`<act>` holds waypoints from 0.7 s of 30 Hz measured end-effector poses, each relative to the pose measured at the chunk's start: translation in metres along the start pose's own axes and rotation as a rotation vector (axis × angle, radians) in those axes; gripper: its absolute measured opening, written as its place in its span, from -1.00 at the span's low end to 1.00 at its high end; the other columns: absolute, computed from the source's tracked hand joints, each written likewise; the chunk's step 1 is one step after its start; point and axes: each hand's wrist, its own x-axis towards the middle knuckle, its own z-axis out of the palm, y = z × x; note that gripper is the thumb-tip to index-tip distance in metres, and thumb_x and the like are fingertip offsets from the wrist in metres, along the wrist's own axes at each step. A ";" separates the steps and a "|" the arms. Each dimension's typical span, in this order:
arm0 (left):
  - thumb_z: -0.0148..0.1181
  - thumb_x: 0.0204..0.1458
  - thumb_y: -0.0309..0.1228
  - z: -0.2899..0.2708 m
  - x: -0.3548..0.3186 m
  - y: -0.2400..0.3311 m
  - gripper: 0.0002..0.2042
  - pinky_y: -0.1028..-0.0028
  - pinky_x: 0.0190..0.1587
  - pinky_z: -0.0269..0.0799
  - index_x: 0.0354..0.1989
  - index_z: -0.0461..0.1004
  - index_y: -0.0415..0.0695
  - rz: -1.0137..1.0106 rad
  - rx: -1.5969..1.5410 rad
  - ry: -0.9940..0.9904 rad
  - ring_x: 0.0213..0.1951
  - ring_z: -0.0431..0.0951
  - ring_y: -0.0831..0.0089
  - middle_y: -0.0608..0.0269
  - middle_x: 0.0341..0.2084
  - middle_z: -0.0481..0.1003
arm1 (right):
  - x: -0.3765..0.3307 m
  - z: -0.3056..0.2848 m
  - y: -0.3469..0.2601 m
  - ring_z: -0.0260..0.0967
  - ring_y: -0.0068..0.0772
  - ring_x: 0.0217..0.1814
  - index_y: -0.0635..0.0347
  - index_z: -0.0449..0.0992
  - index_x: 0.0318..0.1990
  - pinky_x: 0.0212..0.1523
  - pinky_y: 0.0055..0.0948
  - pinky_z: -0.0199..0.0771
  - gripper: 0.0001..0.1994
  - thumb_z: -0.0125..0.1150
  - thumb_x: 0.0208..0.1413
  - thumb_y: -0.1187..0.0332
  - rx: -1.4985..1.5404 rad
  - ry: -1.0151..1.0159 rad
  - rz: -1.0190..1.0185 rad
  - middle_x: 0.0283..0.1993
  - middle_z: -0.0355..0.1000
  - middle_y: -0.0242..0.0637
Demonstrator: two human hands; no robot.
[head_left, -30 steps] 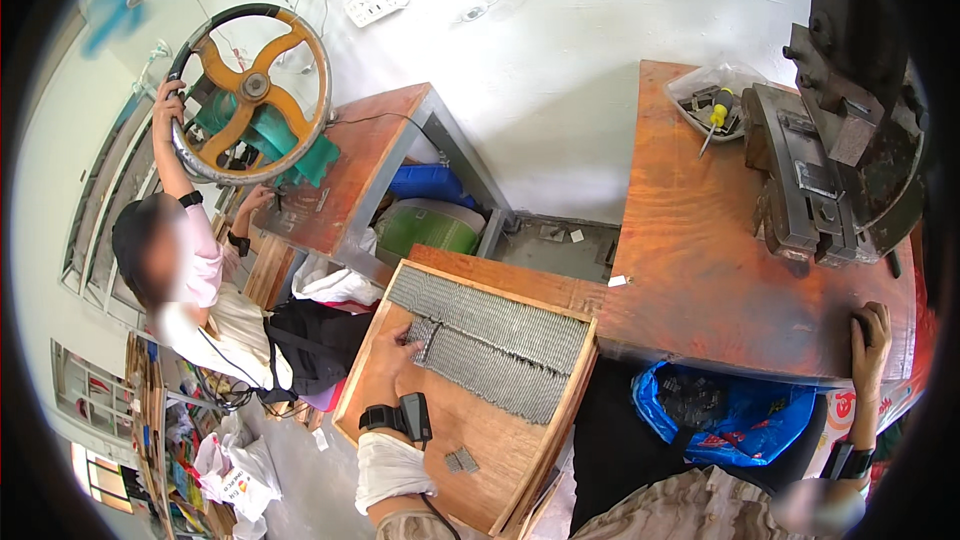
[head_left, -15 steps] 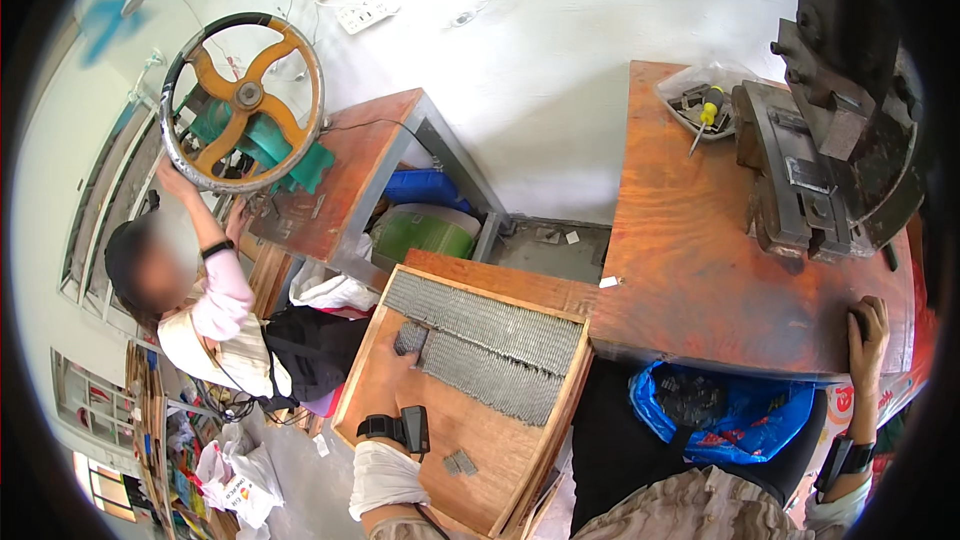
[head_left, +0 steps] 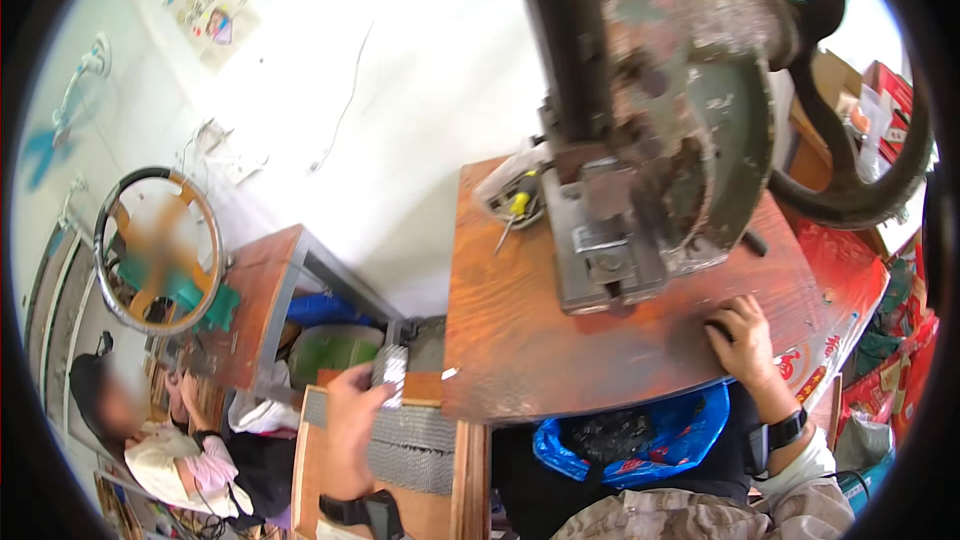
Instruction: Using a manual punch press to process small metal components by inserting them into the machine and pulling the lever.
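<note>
My left hand (head_left: 350, 430) grips a short block of stacked small grey metal pieces (head_left: 390, 372) between thumb and fingers. It is raised above a shallow wooden tray (head_left: 470, 480), where rows of the same metal pieces (head_left: 415, 430) lie packed side by side. My right hand (head_left: 745, 342) rests on the near right edge of the brown worktable (head_left: 520, 350), fingers slightly bent and holding nothing. Ahead of it stands a heavy hand-wheel press (head_left: 690, 140), its metal die block (head_left: 605, 250) on the tabletop.
A yellow-handled screwdriver (head_left: 520, 204) lies over a plastic tub of small parts (head_left: 490, 190). A blue plastic bag (head_left: 700, 445) with dark pieces hangs open at my lap. At left a co-worker (head_left: 175, 470) sits by another wheel press (head_left: 160, 250). Red sacks (head_left: 850, 250) lie right.
My left hand has lifted a block of metal pieces from the tray. The view has swung right toward the press. The co-worker's hands have come down from the wheel.
</note>
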 end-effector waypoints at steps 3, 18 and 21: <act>0.20 -0.24 -0.62 0.101 0.024 0.066 -0.70 0.52 -0.43 0.41 -0.24 0.48 -0.44 0.101 0.003 -0.224 -0.46 0.49 0.51 0.15 -0.42 0.53 | -0.007 -0.006 0.009 0.31 -0.08 -0.32 0.23 0.51 -0.44 -0.26 -0.24 0.38 -0.86 0.29 -0.25 0.47 0.005 0.004 0.012 -0.42 0.36 -0.18; 0.27 -0.24 -0.27 0.273 0.047 0.131 -0.66 0.29 -0.18 0.44 -0.32 0.55 -0.27 0.533 0.470 -0.067 -0.29 0.57 0.08 -0.06 -0.43 0.56 | -0.008 -0.015 0.014 0.29 -0.18 -0.24 0.17 0.53 -0.39 -0.19 -0.28 0.34 -0.83 0.31 -0.23 0.41 0.088 -0.010 -0.017 -0.34 0.37 -0.25; 0.20 -0.12 -0.40 0.267 0.066 0.113 -0.68 0.38 -0.12 0.39 -0.17 0.49 -0.28 0.427 0.185 -0.346 -0.24 0.56 0.25 0.03 -0.35 0.57 | -0.009 -0.015 0.017 0.29 -0.19 -0.24 0.17 0.53 -0.39 -0.19 -0.29 0.34 -0.83 0.31 -0.23 0.41 0.084 -0.004 -0.013 -0.34 0.38 -0.26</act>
